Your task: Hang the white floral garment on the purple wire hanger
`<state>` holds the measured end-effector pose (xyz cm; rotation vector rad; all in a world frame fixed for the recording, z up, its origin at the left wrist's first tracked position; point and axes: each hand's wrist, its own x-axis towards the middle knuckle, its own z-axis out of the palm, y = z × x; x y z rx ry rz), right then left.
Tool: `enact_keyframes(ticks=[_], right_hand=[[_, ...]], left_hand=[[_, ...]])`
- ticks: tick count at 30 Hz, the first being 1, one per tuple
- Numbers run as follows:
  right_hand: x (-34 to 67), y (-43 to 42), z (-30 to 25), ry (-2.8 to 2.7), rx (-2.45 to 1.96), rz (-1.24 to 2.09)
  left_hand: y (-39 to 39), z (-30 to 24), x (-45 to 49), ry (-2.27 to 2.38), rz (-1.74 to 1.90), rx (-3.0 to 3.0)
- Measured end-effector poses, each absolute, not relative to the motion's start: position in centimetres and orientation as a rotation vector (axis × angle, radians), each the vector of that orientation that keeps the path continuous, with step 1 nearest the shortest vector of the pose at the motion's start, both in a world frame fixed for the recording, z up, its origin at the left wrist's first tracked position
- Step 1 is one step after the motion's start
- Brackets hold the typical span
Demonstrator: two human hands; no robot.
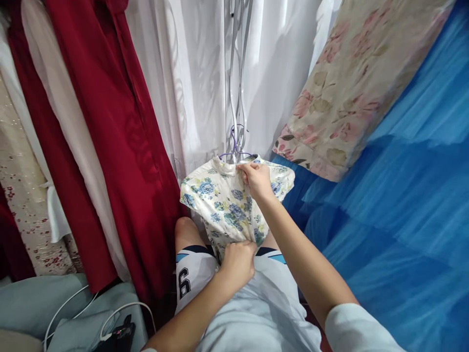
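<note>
A white garment with blue flowers (223,193) hangs in front of my legs on a purple hanger (235,141). The hanger's hook meets a white metal rod or hanger frame (234,105) above it. My right hand (254,180) pinches the cloth at the front of the neckline, just right of its middle. Lower down, my left hand (240,261) is closed on the bunched cloth near the garment's bottom. Folds run between the two hands. The fingertips of my left hand are partly hidden by the hand itself.
Long red dresses (110,122) hang at the left, a white curtain (201,73) behind. To the right are a pink-flowered cloth (337,107) and layered blue tulle (395,210). A grey-green seat (47,298) at lower left bears a white cable (128,305) and a black device (119,335).
</note>
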<state>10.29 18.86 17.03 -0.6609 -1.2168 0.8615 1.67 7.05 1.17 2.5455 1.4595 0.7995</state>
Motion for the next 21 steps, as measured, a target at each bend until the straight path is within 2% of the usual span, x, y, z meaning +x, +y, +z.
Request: enact_keyframes(ticks=[5, 10, 14, 18, 21], right_hand=[[10.6, 17.7, 15.8, -1.25, -0.657, 0.79], [11.5, 15.8, 15.4, -1.302, -0.614, 0.764], [11.4, 15.3, 16.0, -1.376, -0.639, 0.694], [10.3, 15.8, 14.8, -1.332, -0.676, 0.403], [9.7, 16.2, 12.9, -1.329, -0.723, 0.357]], left_hand=[[9.4, 3.3, 0.3, 1.233, 1.079, 2.36], [12.1, 11.9, -2.2, 1.137, 1.72, 2.181], [14.3, 16.5, -2.3, 1.046, 1.796, 2.354], [15.0, 17.4, -0.8, 0.98, 1.96, 2.301], [15.4, 18.2, -0.7, 0.937, 2.116, 2.174]])
